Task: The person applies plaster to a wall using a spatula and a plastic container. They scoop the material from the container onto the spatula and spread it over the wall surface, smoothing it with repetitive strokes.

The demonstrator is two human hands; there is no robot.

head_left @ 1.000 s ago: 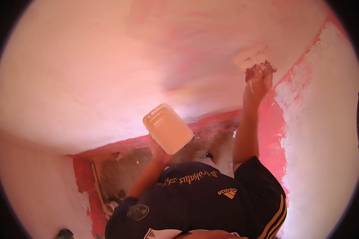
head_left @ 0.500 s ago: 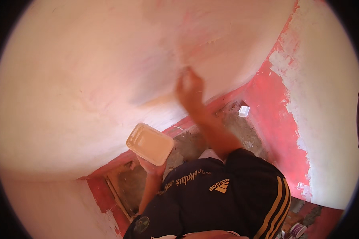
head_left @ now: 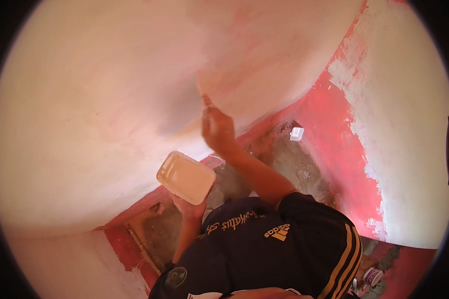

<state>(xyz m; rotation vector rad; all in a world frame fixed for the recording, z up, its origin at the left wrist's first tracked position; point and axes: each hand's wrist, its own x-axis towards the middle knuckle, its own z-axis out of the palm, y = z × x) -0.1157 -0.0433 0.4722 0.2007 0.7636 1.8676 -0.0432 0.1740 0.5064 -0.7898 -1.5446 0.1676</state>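
My left hand point(head_left: 189, 208) is closed under a shallow rectangular plastic tub point(head_left: 186, 178) with rounded corners. A smooth, pale coating or paste shows inside it. Up against the large pale wall point(head_left: 85, 99), my right hand point(head_left: 218, 127) is closed, its fingertips pinched together at the surface. A thin, pale shape sticks out beyond those fingertips, but it blends with the wall, so I cannot make out what it is. Around that hand the wall carries smeared pinkish and greyish patches.
To the right is a wall with red paint point(head_left: 329, 117) and a ragged whitish coat. A small white container point(head_left: 297, 134) sits on the rough, dirty floor point(head_left: 284, 154). A narrow wooden strip point(head_left: 143, 245) lies lower left. A white and purple tub point(head_left: 372, 276) stands among debris lower right.
My right hand has moved left and slightly down along the wall. My left hand and the tub have stayed almost in place; the view has shifted slightly.
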